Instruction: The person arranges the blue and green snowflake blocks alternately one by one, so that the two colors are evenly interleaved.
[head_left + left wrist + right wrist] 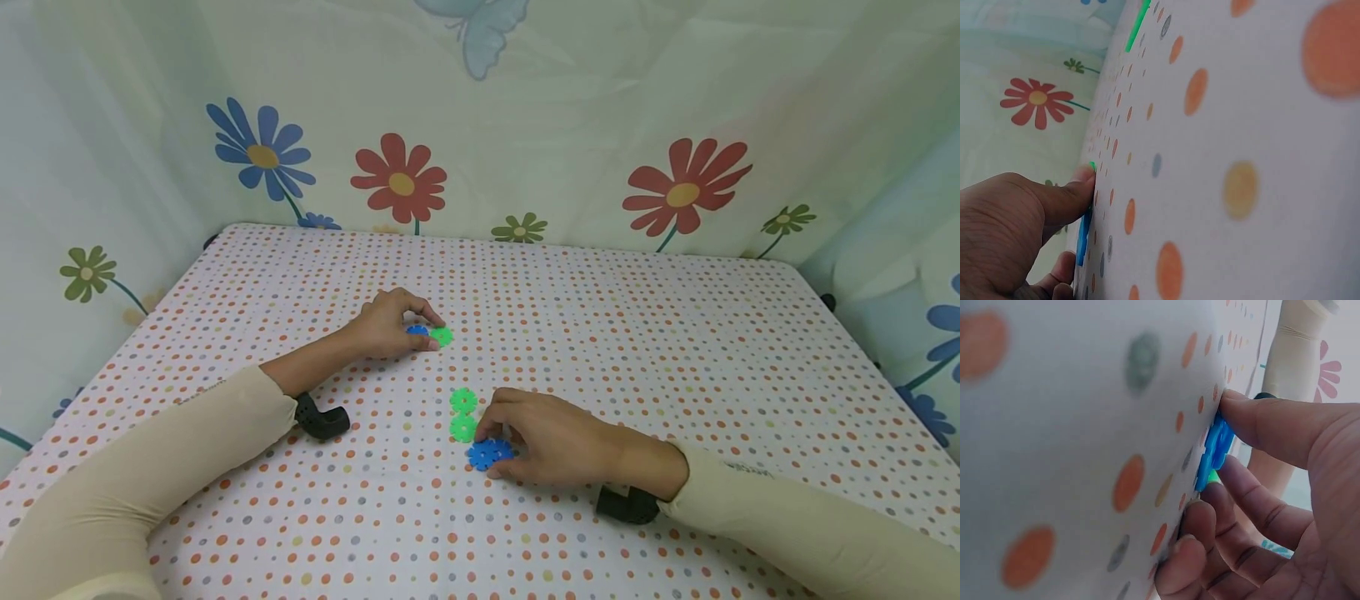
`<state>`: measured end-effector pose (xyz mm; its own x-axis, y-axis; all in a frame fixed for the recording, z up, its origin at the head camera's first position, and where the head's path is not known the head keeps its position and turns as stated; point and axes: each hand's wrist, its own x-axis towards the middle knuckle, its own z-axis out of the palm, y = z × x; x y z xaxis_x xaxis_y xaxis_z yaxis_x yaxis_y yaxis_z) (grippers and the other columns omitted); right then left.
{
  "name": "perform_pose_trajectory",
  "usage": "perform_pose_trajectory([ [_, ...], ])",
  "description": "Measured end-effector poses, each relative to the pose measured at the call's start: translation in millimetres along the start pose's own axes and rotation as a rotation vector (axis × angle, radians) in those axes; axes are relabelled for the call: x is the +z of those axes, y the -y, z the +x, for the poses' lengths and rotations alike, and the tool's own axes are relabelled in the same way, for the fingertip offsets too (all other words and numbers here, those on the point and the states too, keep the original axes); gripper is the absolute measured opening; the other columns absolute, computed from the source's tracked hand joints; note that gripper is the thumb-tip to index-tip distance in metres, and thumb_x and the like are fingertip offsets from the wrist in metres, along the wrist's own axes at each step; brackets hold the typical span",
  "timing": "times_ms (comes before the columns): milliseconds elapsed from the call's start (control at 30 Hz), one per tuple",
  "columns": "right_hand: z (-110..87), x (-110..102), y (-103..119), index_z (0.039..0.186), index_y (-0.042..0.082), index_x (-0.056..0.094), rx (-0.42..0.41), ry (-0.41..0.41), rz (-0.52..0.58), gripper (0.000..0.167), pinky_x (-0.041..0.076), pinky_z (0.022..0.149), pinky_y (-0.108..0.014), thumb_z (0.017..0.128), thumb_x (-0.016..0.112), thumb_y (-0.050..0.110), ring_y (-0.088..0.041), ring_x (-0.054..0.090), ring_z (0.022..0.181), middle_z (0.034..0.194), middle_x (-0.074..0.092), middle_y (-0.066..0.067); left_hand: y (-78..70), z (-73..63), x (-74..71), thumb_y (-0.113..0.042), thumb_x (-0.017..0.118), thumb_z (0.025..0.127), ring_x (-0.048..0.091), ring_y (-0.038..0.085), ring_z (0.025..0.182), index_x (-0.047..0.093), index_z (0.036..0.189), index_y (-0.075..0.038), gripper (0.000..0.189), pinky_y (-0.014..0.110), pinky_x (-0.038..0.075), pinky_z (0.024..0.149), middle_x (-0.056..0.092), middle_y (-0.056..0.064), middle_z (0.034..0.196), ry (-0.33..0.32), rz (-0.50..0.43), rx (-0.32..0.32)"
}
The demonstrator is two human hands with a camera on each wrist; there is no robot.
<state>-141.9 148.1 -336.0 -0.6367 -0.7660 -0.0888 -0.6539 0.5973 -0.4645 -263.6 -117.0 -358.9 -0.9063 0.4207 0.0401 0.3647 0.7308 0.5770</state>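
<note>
Blue discs (490,455) overlap on the dotted table (660,342), their edges pinched between thumb and index finger of the right hand (551,437). Just beside them, two green discs (463,414) lie edge to edge. Farther back, the left hand (386,325) pinches the far green disc (442,336), with the far blue disc (417,331) adjacent.

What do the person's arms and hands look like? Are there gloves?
No gloves: the left hand and right hand are bare. The left sleeve and right sleeve are cream, with small dark lettering too tiny to read. A black, rounded gadget shows by each cuff.
</note>
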Motion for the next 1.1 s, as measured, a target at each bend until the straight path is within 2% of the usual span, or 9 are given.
perform_pose_trajectory([
  [167, 5.7, -3.9, -2.4, 0.106, 0.024, 0.063, 0.007, 0.046, 0.064, 0.026, 0.047, 0.074, -0.021, 0.085, 0.078, 0.028, -0.006, 0.052, 0.082, 0.098, 0.055, 0.011, 2.4, 0.4, 0.7, -0.032, 0.081, 0.082, 0.045, 0.027, 0.136, 0.075, 0.104, -0.029, 0.022, 0.063, 0.03, 0.107, 0.061, 0.002, 0.134, -0.007, -0.012, -0.004],
  [367, 8.7, -4.7, -3.8, 0.104, 0.025, 0.062, 0.014, 0.075, 0.062, 0.028, 0.047, 0.075, -0.02, 0.083, 0.079, 0.029, -0.006, 0.053, 0.084, 0.097, 0.055, 0.012, 3.9, 1.2, 1.8, -0.033, 0.08, 0.083, 0.045, 0.029, 0.134, 0.075, 0.106, -0.027, 0.024, 0.063, 0.029, 0.107, 0.061, 0.003, 0.133, -0.005, 0.001, -0.003],
  [567, 7.0, -3.6, -4.9, 0.107, 0.024, 0.06, 0.001, 0.079, 0.075, 0.03, 0.047, 0.076, -0.02, 0.084, 0.079, 0.027, -0.005, 0.054, 0.087, 0.101, 0.057, 0.013, 0.2, -0.1, 1.1, -0.033, 0.081, 0.082, 0.043, 0.029, 0.136, 0.076, 0.104, -0.027, 0.023, 0.064, 0.025, 0.109, 0.061, 0.004, 0.133, -0.006, -0.015, -0.016],
  [900, 6.4, -2.4, -7.2, 0.108, 0.023, 0.061, -0.084, 0.073, 0.157, 0.03, 0.049, 0.075, -0.02, 0.084, 0.08, 0.023, -0.005, 0.054, 0.082, 0.1, 0.06, 0.013, 1.0, 1.5, 2.5, -0.034, 0.081, 0.081, 0.044, 0.028, 0.135, 0.075, 0.103, -0.028, 0.024, 0.064, 0.025, 0.109, 0.062, 0.003, 0.131, -0.012, -0.019, -0.024],
  [1100, 7.3, -3.1, -8.7, 0.107, 0.023, 0.065, -0.091, 0.074, 0.192, 0.028, 0.047, 0.066, -0.019, 0.084, 0.08, 0.021, -0.006, 0.052, 0.074, 0.09, 0.06, 0.011, 1.4, 0.9, 2.0, -0.035, 0.081, 0.081, 0.044, 0.029, 0.135, 0.075, 0.103, -0.029, 0.024, 0.064, 0.025, 0.109, 0.062, 0.003, 0.132, -0.016, -0.017, -0.023],
])
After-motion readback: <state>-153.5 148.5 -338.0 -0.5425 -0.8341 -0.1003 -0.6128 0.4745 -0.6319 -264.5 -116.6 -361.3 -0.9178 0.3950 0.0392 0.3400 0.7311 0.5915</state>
